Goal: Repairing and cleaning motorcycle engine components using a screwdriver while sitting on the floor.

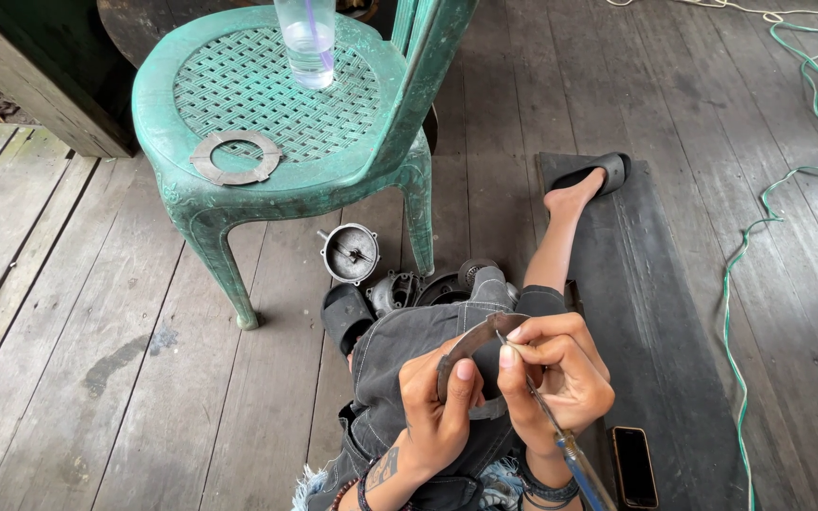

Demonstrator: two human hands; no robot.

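My left hand [437,407] pinches a flat, curved grey ring-shaped gasket or plate [473,343] over my lap. My right hand [560,369] grips a thin metal tool with a blue handle [575,454], its tip resting against the ring's upper edge near my thumb. Both hands sit close together above my grey-trousered knee.
A green plastic chair [239,189] stands ahead, bearing a flat metal ring [236,157] and a clear cup with a straw [307,43]. Engine parts [350,253] lie on the wooden floor below. A phone [634,466] rests on a dark mat [660,312]. Green cable [740,255] runs at right.
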